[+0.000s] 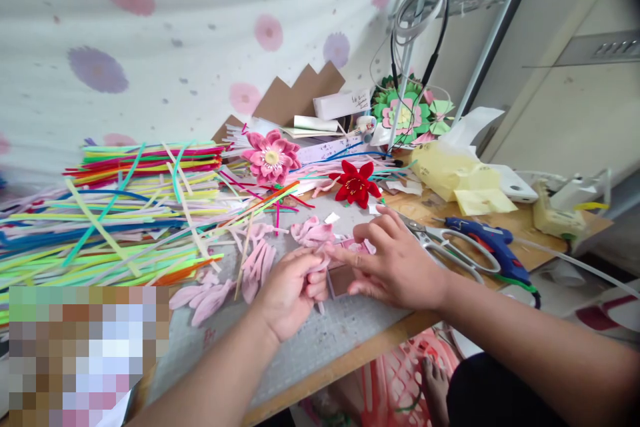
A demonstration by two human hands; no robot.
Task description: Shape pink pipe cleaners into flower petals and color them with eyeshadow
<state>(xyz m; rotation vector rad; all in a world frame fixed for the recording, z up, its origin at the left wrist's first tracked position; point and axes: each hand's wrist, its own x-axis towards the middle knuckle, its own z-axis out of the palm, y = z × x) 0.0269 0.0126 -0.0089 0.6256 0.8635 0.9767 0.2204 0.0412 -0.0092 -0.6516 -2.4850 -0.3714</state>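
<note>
My left hand [290,290] is curled, its fingers pinching a pale pink pipe-cleaner petal piece [325,265] over the grey cutting mat [320,340]. My right hand [395,257] meets it from the right, fingers bent and pinching the same pink piece. A small brown cardboard piece [341,278] lies under the fingers. Loose pink petal loops [257,260] lie on the mat to the left.
A big pile of coloured pipe cleaners [115,213] covers the left. A finished pink flower [271,157] and red flower [355,183] sit behind. Scissors [450,243] and a blue glue gun [493,247] lie right of my hand. Yellow bag [453,170], pink basket [400,380] below.
</note>
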